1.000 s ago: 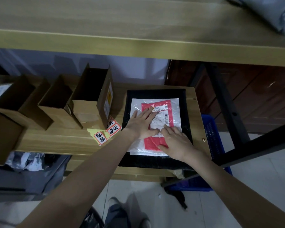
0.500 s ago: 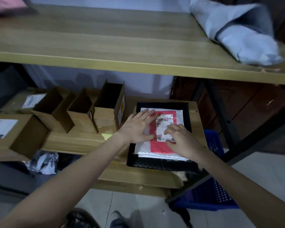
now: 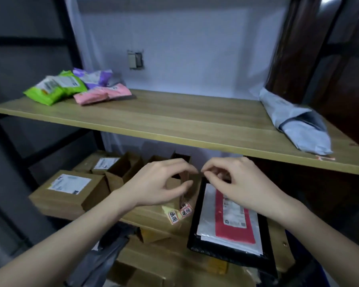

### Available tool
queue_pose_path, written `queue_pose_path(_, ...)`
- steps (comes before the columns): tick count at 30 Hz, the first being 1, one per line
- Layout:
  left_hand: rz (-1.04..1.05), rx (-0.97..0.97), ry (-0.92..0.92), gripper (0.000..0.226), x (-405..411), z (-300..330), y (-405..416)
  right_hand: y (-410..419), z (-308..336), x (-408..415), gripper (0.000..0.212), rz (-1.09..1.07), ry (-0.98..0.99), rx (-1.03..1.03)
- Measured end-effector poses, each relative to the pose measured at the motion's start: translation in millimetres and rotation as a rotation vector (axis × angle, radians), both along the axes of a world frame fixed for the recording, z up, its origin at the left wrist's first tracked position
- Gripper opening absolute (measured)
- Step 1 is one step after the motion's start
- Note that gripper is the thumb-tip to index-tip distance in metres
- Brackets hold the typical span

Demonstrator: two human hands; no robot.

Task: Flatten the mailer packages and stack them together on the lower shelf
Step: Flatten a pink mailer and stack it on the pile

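A flat white mailer with a red panel and label (image 3: 230,222) lies on a black mailer (image 3: 232,255) at the right end of the lower shelf (image 3: 151,218). My left hand (image 3: 160,183) and my right hand (image 3: 238,183) hover above the shelf, lifted off the stack, fingers loosely curled and holding nothing. On the upper shelf (image 3: 174,121) a crumpled grey mailer (image 3: 296,123) lies at the right. Green (image 3: 54,88), purple (image 3: 93,76) and pink (image 3: 103,95) mailers sit at the left.
Open cardboard boxes (image 3: 120,172) and a sealed labelled box (image 3: 68,191) fill the left of the lower shelf. Red-and-white stickers (image 3: 180,213) hang by one box. More cardboard (image 3: 158,272) and a dark plastic bag (image 3: 104,251) lie beneath.
Both hands have lifted off the white and red mailer, which stays flat on the black one. The view has tilted upward, bringing the upper shelf's mailers into sight.
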State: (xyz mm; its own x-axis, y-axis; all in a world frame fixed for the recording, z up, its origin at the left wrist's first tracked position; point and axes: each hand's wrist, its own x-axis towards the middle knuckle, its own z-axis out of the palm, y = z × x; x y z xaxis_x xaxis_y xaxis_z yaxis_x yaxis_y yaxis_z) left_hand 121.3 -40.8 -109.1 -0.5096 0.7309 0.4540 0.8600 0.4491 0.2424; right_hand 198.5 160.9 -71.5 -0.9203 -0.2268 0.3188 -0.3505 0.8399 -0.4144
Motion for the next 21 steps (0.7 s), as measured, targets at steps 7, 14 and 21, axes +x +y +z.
queue_pose_path(7,0.138,0.144,0.125,0.026,-21,73,-61,-26,60,-35,0.011,0.078,0.246,-0.079)
queue_pose_path(14,0.388,0.238,0.234,0.031,-96,111,-115,-45,93,-98,0.011,0.098,0.313,-0.129)
queue_pose_path(21,0.690,0.162,0.107,0.039,-193,108,-145,-56,105,-151,0.010,0.074,0.312,-0.041)
